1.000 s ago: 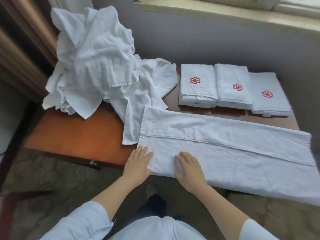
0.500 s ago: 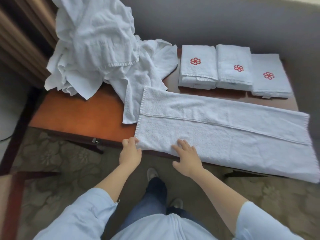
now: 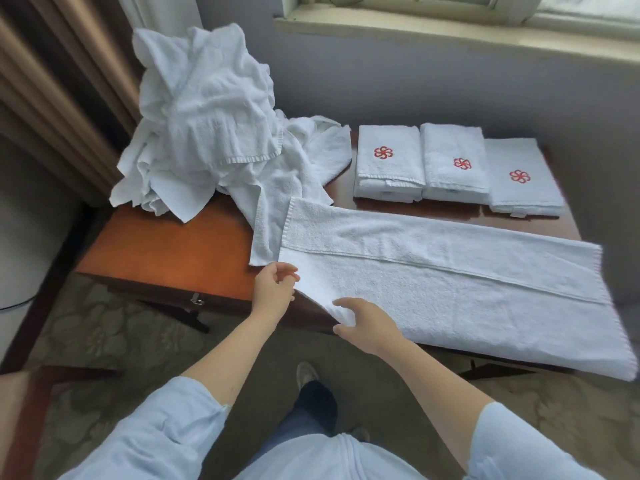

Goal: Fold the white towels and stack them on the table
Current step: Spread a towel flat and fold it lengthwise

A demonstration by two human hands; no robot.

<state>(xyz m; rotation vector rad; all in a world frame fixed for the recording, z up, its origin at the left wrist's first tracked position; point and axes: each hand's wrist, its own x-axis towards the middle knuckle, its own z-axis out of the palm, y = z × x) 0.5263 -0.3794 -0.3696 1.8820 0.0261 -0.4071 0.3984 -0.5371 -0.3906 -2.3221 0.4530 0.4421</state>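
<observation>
A long white towel (image 3: 450, 285), folded lengthwise, lies across the front of the wooden table (image 3: 166, 251). Its near left end is lifted off the table edge. My left hand (image 3: 273, 292) pinches the left corner of that end. My right hand (image 3: 367, 323) pinches the near edge a little further right, thumb under the cloth. A tall heap of unfolded white towels (image 3: 204, 123) sits at the table's back left. Three folded stacks with red flower emblems (image 3: 388, 164), (image 3: 453, 164), (image 3: 519, 178) stand side by side at the back right.
A grey wall and window sill (image 3: 450, 32) run behind the table. Brown curtains (image 3: 52, 98) hang at the left. Patterned carpet (image 3: 114, 337) lies below, with my shoe (image 3: 306, 374) by the table front. The towel's right end overhangs the table.
Both hands went from lying flat on the towel's left end to pinching its near edge, and that end has lifted off the table. The camera tilted back up.
</observation>
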